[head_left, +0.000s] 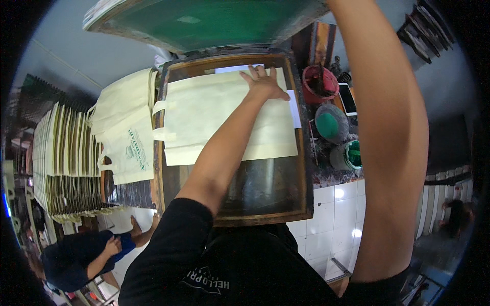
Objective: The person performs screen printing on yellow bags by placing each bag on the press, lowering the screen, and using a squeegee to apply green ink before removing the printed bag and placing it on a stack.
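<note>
A cream cloth tote bag (209, 112) lies flat on the wood-framed glass-topped board (240, 188) before me, its handles at the left side. My left hand (263, 84) rests on the bag's far right part with the fingers spread, holding nothing. White strips (294, 108) show at the right edge and far edge of the bag. Above the board, a printing screen (204, 25) with green mesh stands raised and tilted. My right forearm reaches up past the screen's right side, and the right hand is beyond the upper edge of the picture.
Left of the board lie printed tote bags (125, 127), beside a rack of hanging bags (66, 143). At right stand a red bucket (320, 81), a bowl with green ink (331, 124), a green-stained tub (347, 155) and a phone (348, 99). Another person (81, 255) sits at lower left.
</note>
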A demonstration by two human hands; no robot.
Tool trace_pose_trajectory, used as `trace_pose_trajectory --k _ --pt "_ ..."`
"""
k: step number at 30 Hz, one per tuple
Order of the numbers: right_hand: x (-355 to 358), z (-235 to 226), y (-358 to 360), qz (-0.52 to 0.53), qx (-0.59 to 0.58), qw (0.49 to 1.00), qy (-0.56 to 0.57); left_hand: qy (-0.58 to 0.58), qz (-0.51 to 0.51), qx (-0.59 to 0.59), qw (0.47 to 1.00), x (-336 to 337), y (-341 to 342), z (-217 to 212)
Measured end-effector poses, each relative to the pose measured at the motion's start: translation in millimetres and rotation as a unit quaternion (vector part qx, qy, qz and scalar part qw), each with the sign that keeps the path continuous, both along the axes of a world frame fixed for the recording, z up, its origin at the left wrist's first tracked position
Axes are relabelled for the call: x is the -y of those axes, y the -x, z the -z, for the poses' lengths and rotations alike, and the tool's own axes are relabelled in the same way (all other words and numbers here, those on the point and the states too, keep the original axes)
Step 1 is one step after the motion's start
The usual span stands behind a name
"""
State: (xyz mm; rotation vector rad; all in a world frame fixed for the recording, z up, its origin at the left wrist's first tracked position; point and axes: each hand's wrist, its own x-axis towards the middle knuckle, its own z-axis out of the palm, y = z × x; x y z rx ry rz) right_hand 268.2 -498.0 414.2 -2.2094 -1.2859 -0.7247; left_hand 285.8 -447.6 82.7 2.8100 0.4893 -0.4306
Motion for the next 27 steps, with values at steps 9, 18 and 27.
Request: trace_pose_trajectory --k 9,18,27 --pt "25.8 18.0 70.2 0.123 -0.185 0.975 0.012 0.544 0.039 0.392 0.740 -28.3 132.2 -72.8" --pt "104.5 247.3 148.1 -0.080 -0.168 0.982 -0.039 0.790 -0.317 0.252 0.461 4.7 366.9 -19.6" --pt "106.4 342.8 161.3 -0.100 0.034 0.990 0.097 0.742 -0.426 0.198 0.478 16.0 369.8 23.6"
